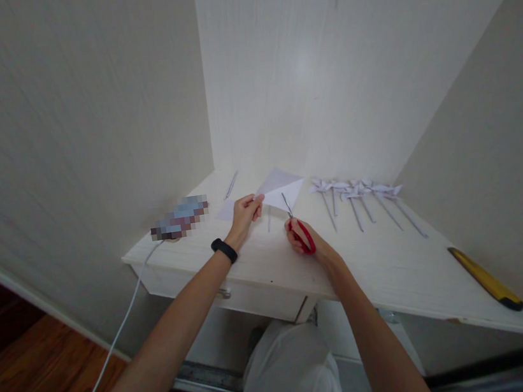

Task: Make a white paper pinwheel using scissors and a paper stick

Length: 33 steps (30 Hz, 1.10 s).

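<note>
Left hand [245,211] pinches folded white paper [281,191] at near-left corner, holding it above desk [396,268]. Right hand [301,237] grips red scissors [297,226]; blades point up-left into paper's lower edge, just right of left fingers.

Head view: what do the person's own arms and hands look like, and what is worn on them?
Both forearms are bare, with no sleeves in view. The left hand has a black band around its wrist. The right hand wears nothing visible: no gloves, no rings to be made out.
</note>
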Each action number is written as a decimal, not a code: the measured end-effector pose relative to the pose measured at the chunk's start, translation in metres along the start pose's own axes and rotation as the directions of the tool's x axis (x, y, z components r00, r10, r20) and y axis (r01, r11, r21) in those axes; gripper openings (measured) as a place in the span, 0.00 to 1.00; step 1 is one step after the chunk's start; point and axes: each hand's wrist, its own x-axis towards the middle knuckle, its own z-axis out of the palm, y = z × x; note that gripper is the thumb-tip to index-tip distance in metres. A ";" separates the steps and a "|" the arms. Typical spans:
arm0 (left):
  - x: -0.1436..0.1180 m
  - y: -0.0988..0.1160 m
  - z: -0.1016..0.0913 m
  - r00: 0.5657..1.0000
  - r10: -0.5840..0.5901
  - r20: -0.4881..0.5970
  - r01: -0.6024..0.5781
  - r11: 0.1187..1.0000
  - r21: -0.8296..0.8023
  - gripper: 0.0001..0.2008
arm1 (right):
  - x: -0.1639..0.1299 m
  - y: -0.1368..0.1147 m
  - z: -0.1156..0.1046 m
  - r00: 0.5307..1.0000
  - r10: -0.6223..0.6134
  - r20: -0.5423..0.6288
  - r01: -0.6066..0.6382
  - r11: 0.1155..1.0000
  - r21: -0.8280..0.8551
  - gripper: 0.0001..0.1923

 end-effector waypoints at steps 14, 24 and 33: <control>0.001 -0.002 -0.001 1.000 0.006 -0.007 -0.006 1.000 0.000 0.21 | -0.001 -0.006 0.002 1.000 -0.007 -0.024 0.006 0.999 -0.042 0.21; 0.000 -0.001 -0.001 1.000 -0.009 -0.010 0.009 1.000 0.009 0.21 | 0.000 -0.003 0.001 0.996 -0.067 -0.062 0.060 0.993 -0.102 0.20; 0.000 0.000 -0.001 1.000 -0.007 -0.012 0.007 1.000 -0.003 0.22 | -0.003 -0.004 0.001 0.996 -0.066 -0.056 0.062 0.995 -0.081 0.19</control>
